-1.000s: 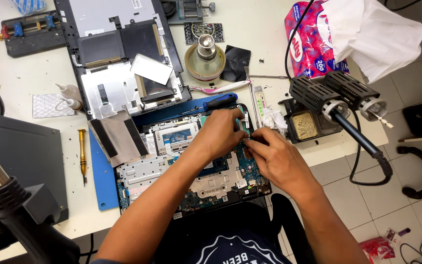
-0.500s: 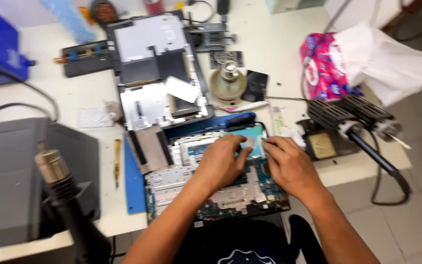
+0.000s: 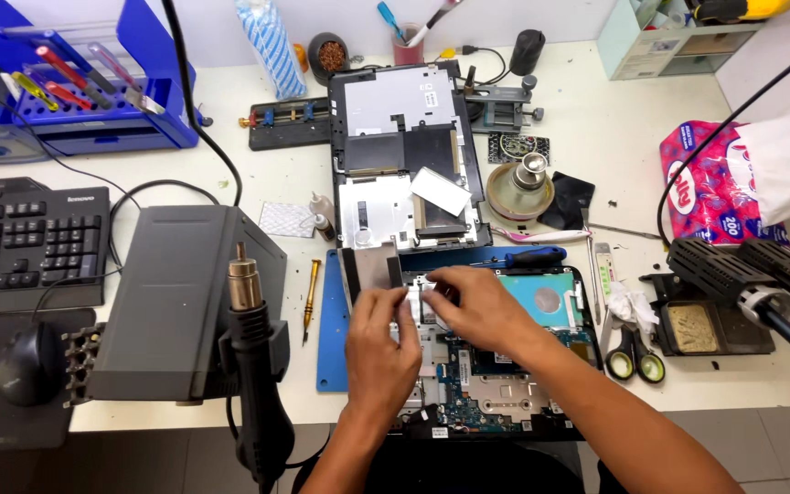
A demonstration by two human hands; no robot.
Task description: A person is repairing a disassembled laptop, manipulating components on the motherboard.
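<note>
Head view: left hand (image 3: 381,343) and right hand (image 3: 482,306) cover the laptop (image 3: 505,384) centre; fingers curled, grasp indiscernible.

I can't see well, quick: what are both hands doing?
Left hand: fingers bent, touching the opened laptop; any grip cannot be told.
Right hand: same.

Both hands, left hand (image 3: 378,348) and right hand (image 3: 477,306), work over the opened laptop (image 3: 505,366). Left approach is blocked by the hot-air station (image 3: 176,302) and its upright nozzle (image 3: 247,302); a small screwdriver (image 3: 309,291) lies between. Far side is crowded by the laptop cover (image 3: 404,155). Right side holds scissors (image 3: 633,352) and a tool stand (image 3: 715,316). Bare tabletop (image 3: 624,155) lies far right.
</note>
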